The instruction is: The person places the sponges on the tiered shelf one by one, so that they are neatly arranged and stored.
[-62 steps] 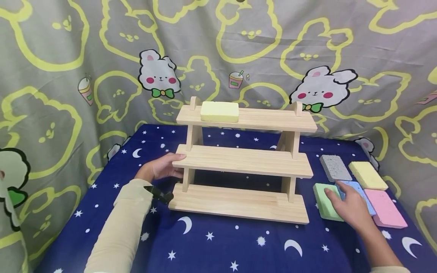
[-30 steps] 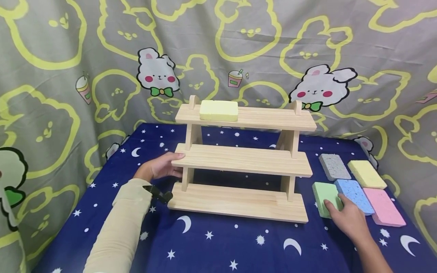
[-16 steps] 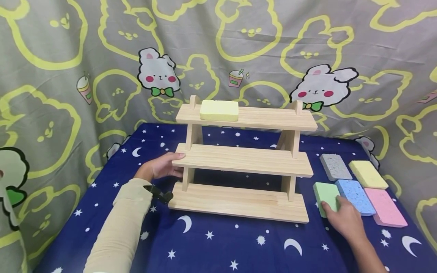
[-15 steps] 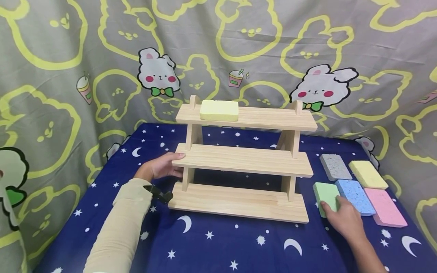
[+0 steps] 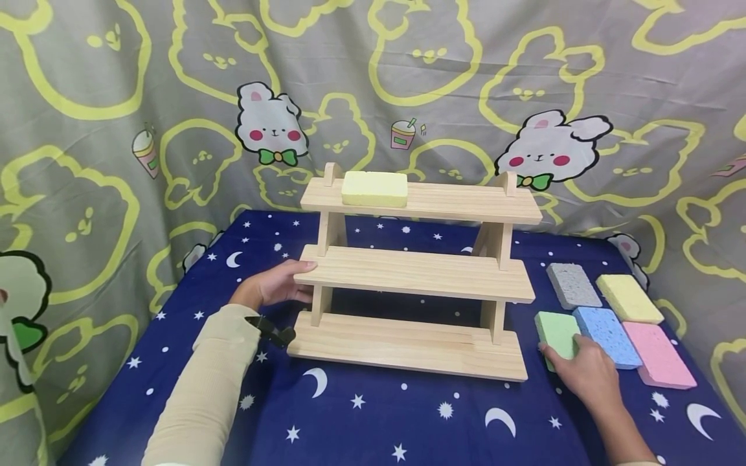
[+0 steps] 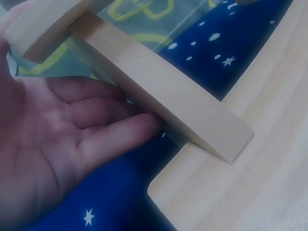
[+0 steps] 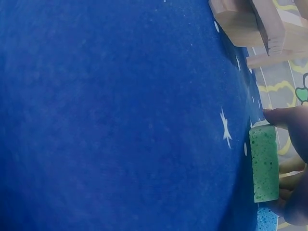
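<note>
A three-tier wooden display shelf (image 5: 414, 272) stands mid-table. My left hand (image 5: 280, 283) holds the left end of its middle tier, thumb on top and fingers below. In the left wrist view, the left fingers (image 6: 110, 132) lie against the upright (image 6: 163, 91). On the right, my right hand (image 5: 590, 374) grips the near end of a green sponge (image 5: 557, 330), thumb on its left side and fingers on its right. The right wrist view shows the sponge's pitted end face (image 7: 264, 166) between thumb and fingers. A yellow sponge (image 5: 375, 189) sits on the top tier, left of centre.
Close beside the green sponge lies a blue sponge (image 5: 607, 338). Behind and right of it are a grey sponge (image 5: 574, 286), another yellow sponge (image 5: 629, 299) and a pink sponge (image 5: 660, 356). A dark blue star-and-moon cloth (image 5: 350, 427) covers the table; a patterned curtain (image 5: 361, 65) hangs behind.
My right hand has drawn back from over the green and blue sponges to the green one's near end, its thumb now round the left side. The left hand keeps its hold.
</note>
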Motion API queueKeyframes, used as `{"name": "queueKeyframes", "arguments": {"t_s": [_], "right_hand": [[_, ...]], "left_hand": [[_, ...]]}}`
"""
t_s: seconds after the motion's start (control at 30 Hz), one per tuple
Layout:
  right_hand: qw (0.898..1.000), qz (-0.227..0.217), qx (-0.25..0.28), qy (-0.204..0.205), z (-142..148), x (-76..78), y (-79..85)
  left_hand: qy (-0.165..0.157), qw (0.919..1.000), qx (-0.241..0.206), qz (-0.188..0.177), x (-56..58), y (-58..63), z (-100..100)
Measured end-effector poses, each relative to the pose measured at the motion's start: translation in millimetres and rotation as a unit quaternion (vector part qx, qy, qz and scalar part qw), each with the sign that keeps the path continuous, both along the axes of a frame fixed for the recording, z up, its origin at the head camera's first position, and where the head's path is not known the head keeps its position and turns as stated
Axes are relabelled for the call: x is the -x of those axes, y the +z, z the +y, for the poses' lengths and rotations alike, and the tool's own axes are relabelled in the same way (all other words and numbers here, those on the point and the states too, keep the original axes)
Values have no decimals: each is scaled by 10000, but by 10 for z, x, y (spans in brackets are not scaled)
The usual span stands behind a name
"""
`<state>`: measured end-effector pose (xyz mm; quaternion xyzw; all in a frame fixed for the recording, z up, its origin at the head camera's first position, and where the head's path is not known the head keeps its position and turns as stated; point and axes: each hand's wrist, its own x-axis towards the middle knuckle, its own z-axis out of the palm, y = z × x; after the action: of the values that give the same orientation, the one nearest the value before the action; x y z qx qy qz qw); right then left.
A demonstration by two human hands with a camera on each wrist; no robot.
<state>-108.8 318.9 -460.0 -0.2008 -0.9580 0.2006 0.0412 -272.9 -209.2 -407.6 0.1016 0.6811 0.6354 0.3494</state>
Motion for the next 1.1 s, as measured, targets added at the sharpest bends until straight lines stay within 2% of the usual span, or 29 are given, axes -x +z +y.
{"name": "queueKeyframes", "arguments": {"t_s": [0.17, 0.43, 0.67, 0.83, 1.1], "right_hand": [[9999, 140, -49, 63, 7, -9, 9], [9994, 21, -59, 344, 85, 4, 74], [9953, 493, -179, 817, 162, 25, 222], [9898, 829, -281, 1126, 273, 43, 380], [9876, 929, -366, 1210, 483, 107, 783]], "left_hand": [[-4, 10000, -6, 2, 3, -1, 2], [-11, 10000, 10, -8, 8, -9, 9], [15, 10000, -41, 15, 4, -31, -17], [45, 10000, 31, -20, -25, -50, -41], [23, 10000, 34, 53, -12, -28, -1]]}}
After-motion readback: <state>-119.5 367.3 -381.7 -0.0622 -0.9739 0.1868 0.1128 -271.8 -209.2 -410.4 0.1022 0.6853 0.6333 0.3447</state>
